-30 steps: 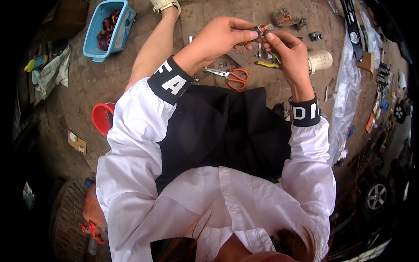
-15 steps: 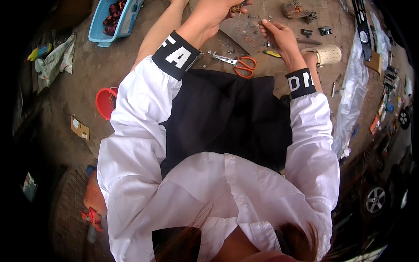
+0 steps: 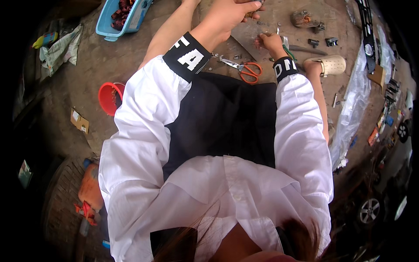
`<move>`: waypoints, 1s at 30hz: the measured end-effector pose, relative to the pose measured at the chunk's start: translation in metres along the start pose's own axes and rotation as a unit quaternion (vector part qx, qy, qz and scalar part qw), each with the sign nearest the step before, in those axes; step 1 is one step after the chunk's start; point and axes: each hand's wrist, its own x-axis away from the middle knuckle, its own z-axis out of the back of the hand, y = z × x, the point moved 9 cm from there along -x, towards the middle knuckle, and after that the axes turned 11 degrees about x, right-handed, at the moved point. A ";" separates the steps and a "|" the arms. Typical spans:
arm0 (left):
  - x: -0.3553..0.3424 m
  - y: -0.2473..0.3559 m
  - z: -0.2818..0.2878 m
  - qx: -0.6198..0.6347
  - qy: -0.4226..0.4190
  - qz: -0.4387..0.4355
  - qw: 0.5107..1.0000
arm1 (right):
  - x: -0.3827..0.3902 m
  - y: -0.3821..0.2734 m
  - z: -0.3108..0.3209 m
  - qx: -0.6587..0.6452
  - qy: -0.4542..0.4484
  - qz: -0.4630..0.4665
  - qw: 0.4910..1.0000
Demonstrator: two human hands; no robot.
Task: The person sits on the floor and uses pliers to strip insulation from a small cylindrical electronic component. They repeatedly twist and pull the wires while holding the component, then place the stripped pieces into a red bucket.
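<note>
My left hand (image 3: 233, 16) is closed round a small brownish piece (image 3: 250, 15), perhaps copper-wound. The fingers and the upper picture edge hide much of it. Just to its right and lower, my right hand (image 3: 271, 43) is low over a flat grey plate (image 3: 246, 38) on the ground, fingers curled together. What they pinch, if anything, is too small to make out. Beside that hand lies a green-handled tool (image 3: 286, 43), partly covered by it. Orange-handled scissors (image 3: 249, 72) rest on the ground between my forearms, nearer to me.
A blue bin (image 3: 134, 24) of dark reddish coils stands far left, a red bucket (image 3: 107, 98) nearer. A rounded copper-filled part (image 3: 304, 19), small black pieces (image 3: 331, 42) and a bar (image 3: 307, 50) lie far right. Plastic sheeting (image 3: 351, 102) runs along the right.
My right hand has moved down and left toward the plate, turning over. The green-handled tool now shows beside it. My left hand still grips its piece. The whole view has shifted slightly.
</note>
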 end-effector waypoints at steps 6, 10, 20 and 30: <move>0.001 -0.015 -0.011 -0.037 -0.043 -0.064 0.996 | 0.120 -0.162 0.044 -0.084 -0.059 0.181 0.978; 0.014 0.007 -0.032 -0.124 -0.092 -0.219 0.963 | 0.178 -0.190 0.050 -0.092 -0.036 0.242 0.965; 0.072 0.059 -0.072 -0.366 -0.078 -0.410 0.832 | 0.201 -0.185 0.069 -0.112 0.056 0.285 0.950; 0.088 0.071 -0.089 -0.355 -0.127 -0.468 0.800 | 0.213 -0.186 0.080 -0.055 0.069 0.308 0.947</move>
